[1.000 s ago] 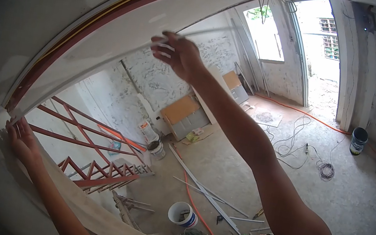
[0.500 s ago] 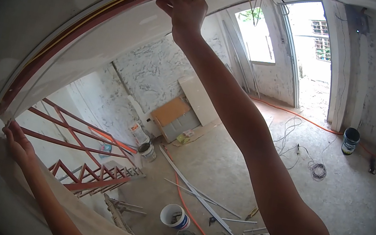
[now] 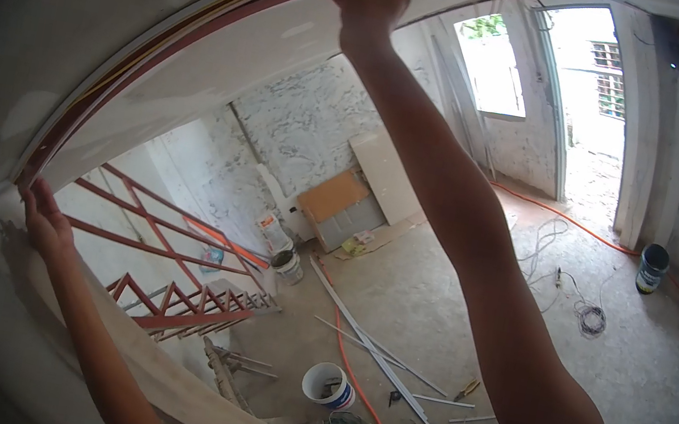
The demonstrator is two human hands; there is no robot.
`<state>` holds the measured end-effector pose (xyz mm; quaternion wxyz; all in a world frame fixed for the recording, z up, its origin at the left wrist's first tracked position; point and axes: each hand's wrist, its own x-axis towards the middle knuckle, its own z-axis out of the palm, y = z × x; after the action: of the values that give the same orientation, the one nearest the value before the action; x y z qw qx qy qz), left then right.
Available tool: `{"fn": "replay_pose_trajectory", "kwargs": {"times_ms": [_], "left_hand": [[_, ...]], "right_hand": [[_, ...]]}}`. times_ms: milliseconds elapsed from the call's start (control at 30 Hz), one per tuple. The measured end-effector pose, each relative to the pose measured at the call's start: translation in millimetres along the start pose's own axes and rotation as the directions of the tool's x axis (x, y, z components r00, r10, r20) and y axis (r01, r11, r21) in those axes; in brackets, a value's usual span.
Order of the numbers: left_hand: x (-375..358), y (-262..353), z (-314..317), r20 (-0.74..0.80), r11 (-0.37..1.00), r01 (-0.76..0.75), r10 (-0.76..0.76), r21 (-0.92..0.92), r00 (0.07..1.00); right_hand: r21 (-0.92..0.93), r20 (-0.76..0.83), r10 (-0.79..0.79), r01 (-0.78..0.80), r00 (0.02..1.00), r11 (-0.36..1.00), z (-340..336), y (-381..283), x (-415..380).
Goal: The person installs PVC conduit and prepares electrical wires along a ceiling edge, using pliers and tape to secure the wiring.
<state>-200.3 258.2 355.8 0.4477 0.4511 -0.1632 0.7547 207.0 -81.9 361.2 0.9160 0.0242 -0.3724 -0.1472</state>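
Overhead, a long red-brown metal beam point(image 3: 133, 67) runs along the edge of the white ceiling, with a yellow strip or cable point(image 3: 201, 15) and a pale thin strip beside it. My right hand point(image 3: 367, 3) is raised to the beam at the top, its fingers spread and the tips at the channel. At the beam's lower left end, my left hand point(image 3: 47, 224) touches the corner with its fingers extended upward. Whether either hand's fingertips press on the thin strip is too small to tell.
Red metal stair railing point(image 3: 160, 249) stands below left. On the floor lie a white bucket point(image 3: 327, 385), long metal strips point(image 3: 370, 345), an orange hose point(image 3: 348, 368) and coiled wire point(image 3: 590, 320). A dark bucket point(image 3: 653, 267) stands near the doorway point(image 3: 595, 103).
My right hand has shifted right along the beam. My left hand has moved slightly up and right at the corner. The whole view has shifted a little.
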Motion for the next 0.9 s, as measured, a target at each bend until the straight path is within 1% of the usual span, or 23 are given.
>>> {"fn": "replay_pose_trajectory", "kwargs": {"times_ms": [33,67,167,200,333,400,433,467,500,567,633,700,767,833,867,900], "left_hand": [[-2,1,2,-0.014,1.0,0.009,-0.009,-0.023,1.0],[-5,3,4,0.012,1.0,0.005,-0.005,-0.029,1.0],[-14,4,10,0.058,0.999,0.013,-0.01,-0.041,0.998],[-16,4,10,0.056,0.999,0.012,-0.01,-0.034,0.998],[-15,1,10,0.072,0.997,0.026,-0.02,-0.075,0.997],[-15,2,14,0.098,0.997,0.039,-0.032,-0.07,0.995],[-18,2,18,0.087,0.999,0.027,-0.023,-0.037,0.996],[-19,1,20,0.128,0.997,0.06,-0.055,-0.038,0.99],[-18,1,21,0.167,0.995,0.089,-0.082,-0.039,0.983],[-41,8,47,0.204,0.994,0.111,-0.112,0.016,0.973],[-47,8,60,0.199,0.993,0.112,-0.118,0.04,0.973],[-51,10,70,0.21,0.995,0.094,-0.096,0.018,0.973],[-44,7,71,0.212,0.992,0.112,-0.098,-0.051,0.972],[-48,10,80,0.196,0.991,0.106,-0.088,-0.083,0.977],[-46,7,79,0.197,0.99,0.089,-0.066,-0.112,0.978],[-47,9,84,0.165,0.99,0.089,-0.07,-0.111,0.984]], "right_hand": [[0.002,-0.019,0.009,-0.009,1.0,1.0,3,-5,-4],[-0.094,0.029,0.115,-0.111,0.993,0.989,0,-15,-8],[-0.068,0.033,0.107,-0.104,0.994,0.992,1,-13,-5],[-0.147,-0.016,0.162,-0.163,0.987,0.976,13,-36,-17],[-0.115,-0.009,0.083,-0.083,0.997,0.99,8,-18,-11],[-0.055,-0.028,0.082,-0.083,0.996,0.995,4,-9,-6],[-0.021,-0.035,0.084,-0.085,0.996,0.996,5,-8,-5],[-0.022,-0.066,0.114,-0.116,0.991,0.993,5,-8,-4],[-0.011,0.018,0.101,-0.101,0.995,0.995,-4,7,7],[0.05,0.097,-0.025,0.02,0.995,0.999,-20,32,27],[0.017,0.111,-0.01,0.008,0.994,1.0,-20,31,27],[-0.028,0.07,0.028,-0.026,0.997,0.999,-10,23,18],[-0.007,0.089,0.02,-0.019,0.996,1.0,-10,22,19],[0.091,0.136,0.043,-0.056,0.99,0.994,-13,20,23],[0.088,0.113,0.033,-0.043,0.993,0.995,-12,21,22],[0.094,0.112,0.043,-0.054,0.993,0.994,-12,21,21]]}}
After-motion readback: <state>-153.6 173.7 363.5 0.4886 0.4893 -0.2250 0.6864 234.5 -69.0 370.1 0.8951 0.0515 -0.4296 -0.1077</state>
